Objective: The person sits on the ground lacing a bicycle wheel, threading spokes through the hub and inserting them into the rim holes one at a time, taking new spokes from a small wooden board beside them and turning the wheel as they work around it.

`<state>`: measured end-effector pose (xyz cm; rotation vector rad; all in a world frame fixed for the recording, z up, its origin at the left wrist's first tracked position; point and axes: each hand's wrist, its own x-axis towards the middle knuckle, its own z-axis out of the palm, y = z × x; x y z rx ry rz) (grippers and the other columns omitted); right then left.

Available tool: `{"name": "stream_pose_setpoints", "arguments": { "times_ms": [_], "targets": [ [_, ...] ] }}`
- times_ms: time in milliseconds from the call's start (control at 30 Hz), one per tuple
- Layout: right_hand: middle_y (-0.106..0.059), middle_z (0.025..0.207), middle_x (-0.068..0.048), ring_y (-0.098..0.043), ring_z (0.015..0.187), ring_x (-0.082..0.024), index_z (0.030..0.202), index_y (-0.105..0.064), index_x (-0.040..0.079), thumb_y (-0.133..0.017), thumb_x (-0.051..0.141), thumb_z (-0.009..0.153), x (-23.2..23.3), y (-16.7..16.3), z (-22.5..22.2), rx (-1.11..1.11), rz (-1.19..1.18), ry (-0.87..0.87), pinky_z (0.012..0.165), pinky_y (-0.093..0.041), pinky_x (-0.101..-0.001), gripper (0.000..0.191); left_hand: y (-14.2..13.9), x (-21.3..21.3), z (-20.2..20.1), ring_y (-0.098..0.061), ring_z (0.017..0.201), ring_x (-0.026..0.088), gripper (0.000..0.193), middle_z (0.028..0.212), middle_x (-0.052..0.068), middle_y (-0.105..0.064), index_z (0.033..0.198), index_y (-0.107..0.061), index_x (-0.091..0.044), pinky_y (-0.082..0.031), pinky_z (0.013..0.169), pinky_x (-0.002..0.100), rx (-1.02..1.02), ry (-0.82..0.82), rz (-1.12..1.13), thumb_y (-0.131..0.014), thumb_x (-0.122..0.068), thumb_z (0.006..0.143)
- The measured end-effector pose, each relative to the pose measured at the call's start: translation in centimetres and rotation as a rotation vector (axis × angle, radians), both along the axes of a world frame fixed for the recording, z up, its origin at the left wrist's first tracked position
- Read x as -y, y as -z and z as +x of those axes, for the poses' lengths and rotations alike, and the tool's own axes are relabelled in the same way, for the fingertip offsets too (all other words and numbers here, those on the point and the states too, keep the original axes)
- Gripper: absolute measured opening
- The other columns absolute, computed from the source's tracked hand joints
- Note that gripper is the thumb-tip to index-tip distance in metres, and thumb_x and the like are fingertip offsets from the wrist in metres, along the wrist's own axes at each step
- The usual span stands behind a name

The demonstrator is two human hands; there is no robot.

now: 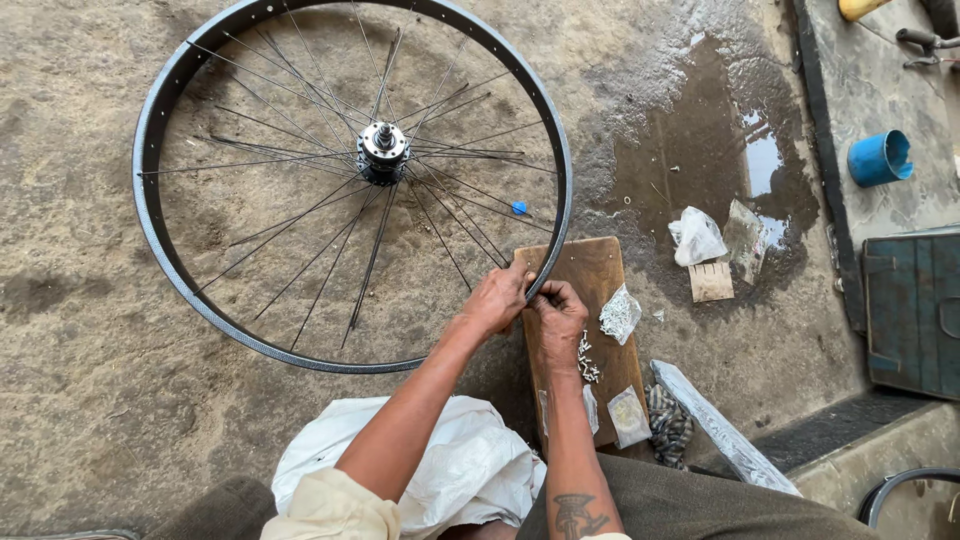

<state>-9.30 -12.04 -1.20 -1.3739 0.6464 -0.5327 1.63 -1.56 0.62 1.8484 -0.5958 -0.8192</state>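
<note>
Both hands meet at the near right edge of a bicycle wheel rim [150, 215] that lies flat on the dirt ground [80, 400]. Fingers of the left hand [497, 298] are closed over the rim where a spoke [470, 235] comes in, while the right hand [560, 312] pinches together just beside it at the rim's outer edge; whatever small part it holds is too small to make out. Thin spokes run loosely from the hub [382, 150] near the wheel's far middle, several crossing unevenly. Under the right hand sits a wooden board [590, 270], with a small heap of metal spoke nipples [587, 358] on it and a crumpled clear packet [620, 313] to their right. A white sack [460, 470] lies near the person's lap. Further right, a puddle [762, 160] wets the ground, and a blue cup [880, 158] lies on its side on the concrete ledge [880, 80].
</note>
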Motion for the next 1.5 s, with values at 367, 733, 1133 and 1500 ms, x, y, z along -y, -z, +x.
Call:
{"name": "stream_pose_setpoints", "arguments": {
  "times_ms": [367,733,1133,1500],
  "targets": [
    [-0.072,0.091,-0.009,-0.068,0.076,-0.017,0.112,-0.067,-0.002,-0.066,0.008,0.097,0.3,-2.0,1.3,-0.036,0.085,0.136,0.066,-0.059,-0.0292,0.018,-2.1,-1.3,-0.2,-0.064,0.062,0.046,0.022,0.092,0.022,-0.068,0.116,-0.050,-0.007,-0.055,0.054,0.060,-0.231,-0.025,-0.115,-0.041,-0.016,0.098],
    [-0.070,0.093,-0.008,-0.069,0.074,-0.014,0.131,-0.053,0.005,-0.075,0.003,0.085,0.6,-4.3,5.5,0.017,0.105,0.134,0.055,-0.055,-0.0257,0.051,1.1,0.6,-1.2,-0.070,0.094,0.044,0.022,0.100,0.026,-0.073,0.120,-0.054,-0.006,-0.054,0.077,0.054,0.096,-0.129,-0.299,-0.053,-0.014,0.100],
    [-0.071,0.102,-0.016,-0.067,0.070,-0.018,0.113,-0.055,-0.004,-0.065,-0.010,0.074,1.9,-3.6,6.3,0.086,0.158,0.132,0.050,-0.055,-0.0288,0.041,-0.4,-0.2,-1.1,-0.066,0.088,0.050,0.022,0.090,0.029,-0.069,0.118,-0.049,-0.010,-0.048,0.073,0.059,0.134,-0.043,-0.141,-0.048,-0.006,0.096],
    [-0.073,0.107,-0.019,-0.068,0.073,-0.018,0.116,-0.059,-0.002,-0.067,-0.009,0.077,1.9,-4.8,6.4,0.168,0.251,0.112,0.060,-0.057,-0.0288,0.041,-1.3,-0.2,-1.1,-0.069,0.082,0.046,0.022,0.087,0.025,-0.070,0.119,-0.049,-0.012,-0.051,0.071,0.057,0.144,-0.021,-0.115,-0.049,-0.006,0.097]
  ]
}}
